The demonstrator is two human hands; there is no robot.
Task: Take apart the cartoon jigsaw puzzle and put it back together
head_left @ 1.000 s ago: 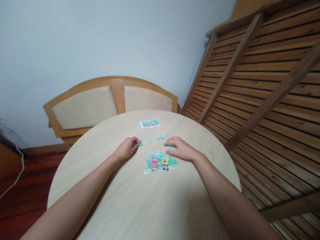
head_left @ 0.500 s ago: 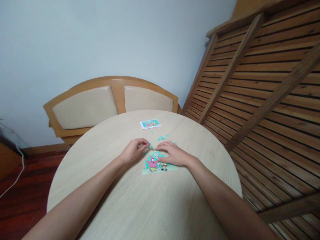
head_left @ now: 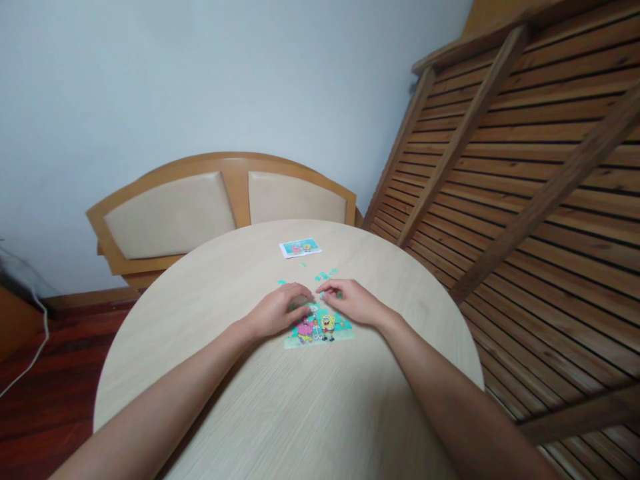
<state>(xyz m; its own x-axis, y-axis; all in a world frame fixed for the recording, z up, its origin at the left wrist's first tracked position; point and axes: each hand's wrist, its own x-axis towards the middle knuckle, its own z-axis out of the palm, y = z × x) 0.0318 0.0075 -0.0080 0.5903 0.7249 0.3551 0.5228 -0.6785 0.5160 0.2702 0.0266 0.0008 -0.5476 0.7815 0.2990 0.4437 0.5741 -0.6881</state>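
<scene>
A partly joined cartoon jigsaw puzzle (head_left: 323,328) lies in the middle of the round wooden table (head_left: 280,400). My left hand (head_left: 277,310) rests on its upper left corner, fingers curled and pressed down; whether a piece is under them is hidden. My right hand (head_left: 350,301) sits at the puzzle's upper right, fingertips pinched close to the left hand's. Loose teal puzzle pieces (head_left: 325,274) lie scattered just beyond both hands.
A small reference picture card (head_left: 300,247) lies further back on the table. A padded wooden bench back (head_left: 220,200) stands behind the table against the wall. A slatted wooden frame (head_left: 525,167) leans at the right. A white cable (head_left: 30,360) trails on the floor at left.
Both hands have drawn together over the puzzle's top edge. The left hand moved right from the loose pieces onto the puzzle; the right hand shifted left, then slightly back.
</scene>
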